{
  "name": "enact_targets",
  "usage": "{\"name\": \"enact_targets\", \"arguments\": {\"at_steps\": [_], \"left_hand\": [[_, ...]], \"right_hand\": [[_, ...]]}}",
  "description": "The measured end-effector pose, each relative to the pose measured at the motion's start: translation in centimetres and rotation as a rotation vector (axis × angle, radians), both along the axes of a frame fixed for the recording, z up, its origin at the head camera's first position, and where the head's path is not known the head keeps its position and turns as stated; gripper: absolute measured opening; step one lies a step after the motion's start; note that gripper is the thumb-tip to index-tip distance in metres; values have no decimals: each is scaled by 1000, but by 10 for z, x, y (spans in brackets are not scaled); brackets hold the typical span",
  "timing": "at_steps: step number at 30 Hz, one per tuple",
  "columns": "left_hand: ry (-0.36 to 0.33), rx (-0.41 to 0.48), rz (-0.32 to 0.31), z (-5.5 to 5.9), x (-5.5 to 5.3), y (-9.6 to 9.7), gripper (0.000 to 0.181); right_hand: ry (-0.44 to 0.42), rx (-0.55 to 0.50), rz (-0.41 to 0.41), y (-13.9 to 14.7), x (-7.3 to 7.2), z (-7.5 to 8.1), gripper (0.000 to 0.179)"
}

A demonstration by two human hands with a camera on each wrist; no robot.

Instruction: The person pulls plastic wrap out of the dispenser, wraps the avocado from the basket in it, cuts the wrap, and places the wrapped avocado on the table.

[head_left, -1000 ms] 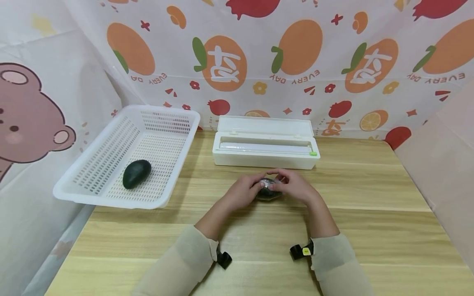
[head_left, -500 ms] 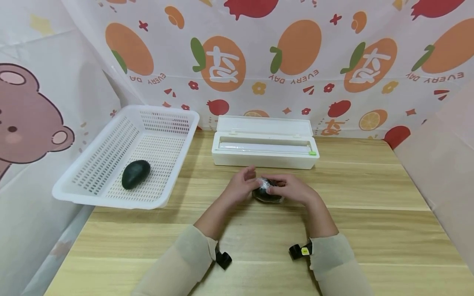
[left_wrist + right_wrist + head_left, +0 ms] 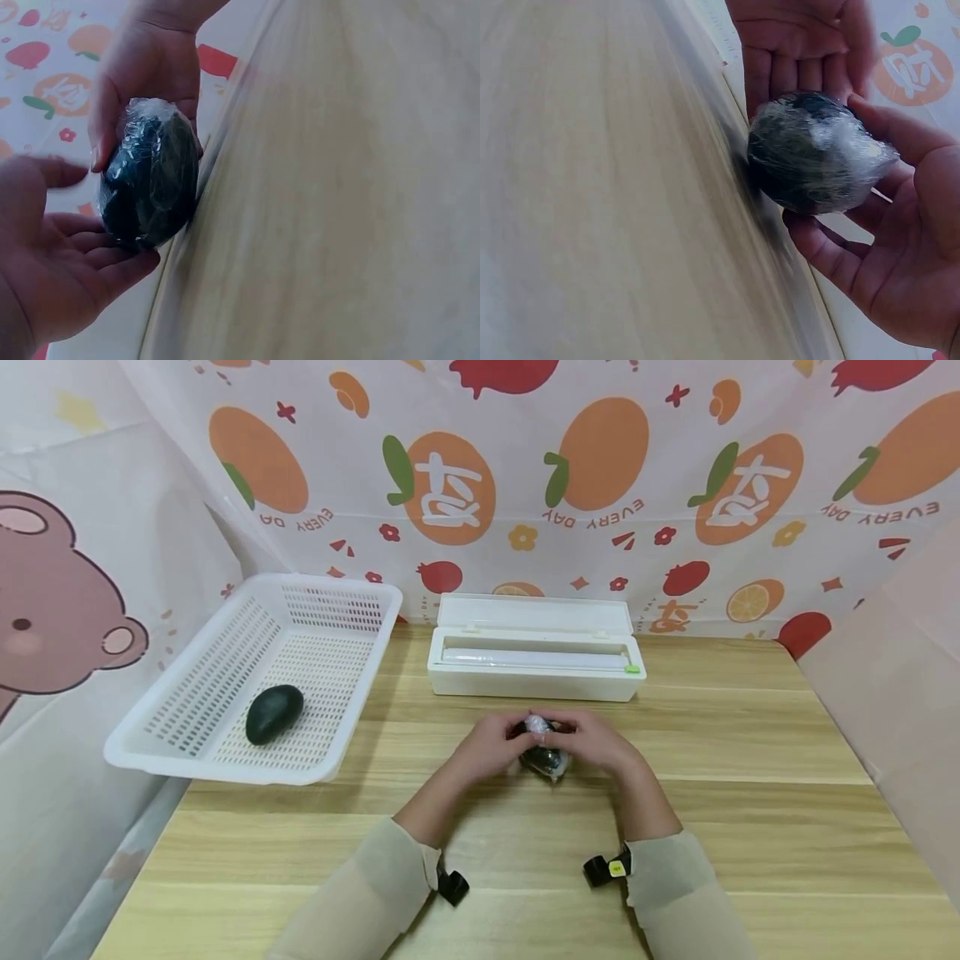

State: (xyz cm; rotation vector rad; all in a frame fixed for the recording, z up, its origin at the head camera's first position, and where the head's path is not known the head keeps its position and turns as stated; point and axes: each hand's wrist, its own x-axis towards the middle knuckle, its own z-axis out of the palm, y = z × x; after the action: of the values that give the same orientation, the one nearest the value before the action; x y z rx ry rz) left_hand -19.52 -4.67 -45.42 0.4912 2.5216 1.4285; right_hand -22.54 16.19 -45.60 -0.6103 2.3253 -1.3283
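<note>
An avocado wrapped in clear plastic film is between both hands, close over the wooden table. My right hand grips it, and the right wrist view has the thumb on one side and the fingers on the other. Against its opposite side lie the nearly straight fingers of my left hand, whose thumb stands off the film. Bunched, whitish film gathers at one end of the wrapped avocado. A second, unwrapped avocado lies in the white plastic basket to the left.
Behind the hands stands a white cling film box, its lid raised and a roll of film inside. A green slider sits at its right end. A printed cloth hangs behind the wooden table.
The wrapped avocado has turned between the hands, and one end now points toward the person. My left hand's fingers lifted half a second ago and are back against it.
</note>
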Motion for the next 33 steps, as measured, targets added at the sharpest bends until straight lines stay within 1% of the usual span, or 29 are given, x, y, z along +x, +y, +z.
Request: {"name": "enact_targets", "arguments": {"at_steps": [3, 5, 6, 8, 10, 14, 15, 17, 19, 21, 23, 25, 26, 28, 31, 33], "left_hand": [[10, -17, -94, -1, 2, 3, 67], [17, -28, -126, -3, 4, 5, 79], [22, -37, -131, -4, 4, 6, 82], [36, -54, -119, -7, 6, 8, 82], [42, -81, -98, -8, 6, 8, 77], [40, -118, -76, -7, 6, 6, 68], [39, -129, -74, -6, 5, 5, 68], [41, -154, -67, -4, 5, 4, 72], [47, -178, -64, -3, 5, 3, 77], [43, -206, -63, -1, 5, 2, 83], [33, -216, -63, -1, 5, 1, 85], [10, -221, -61, -1, 5, 0, 87], [7, -220, -61, -1, 4, -1, 85], [8, -224, -61, -1, 3, -2, 83], [37, -249, -79, -2, 0, -6, 80], [65, -270, -92, -2, -1, -7, 78]], "right_hand": [[-6, -3, -56, -1, 1, 0, 44], [-17, -1, -100, -3, 2, 0, 43], [-18, 1, -118, -3, 2, 0, 43], [-7, 3, -142, -5, 3, -1, 42], [35, 13, -140, -7, 3, -2, 42], [146, 53, -88, -9, 2, -4, 43], [162, 66, -72, -9, 2, -3, 45], [159, 70, -27, -8, 2, -1, 47], [128, 53, 34, -4, 2, 2, 50], [67, 21, 100, 1, 2, 5, 58], [-8, -21, 172, 6, 3, 8, 75], [-53, -37, 218, 8, 4, 10, 93], [-61, -27, 224, 8, 4, 11, 99], [-37, 3, 228, 7, 4, 11, 104], [44, 62, 192, 5, 4, 9, 101], [80, 89, 166, 5, 4, 7, 98]]}}
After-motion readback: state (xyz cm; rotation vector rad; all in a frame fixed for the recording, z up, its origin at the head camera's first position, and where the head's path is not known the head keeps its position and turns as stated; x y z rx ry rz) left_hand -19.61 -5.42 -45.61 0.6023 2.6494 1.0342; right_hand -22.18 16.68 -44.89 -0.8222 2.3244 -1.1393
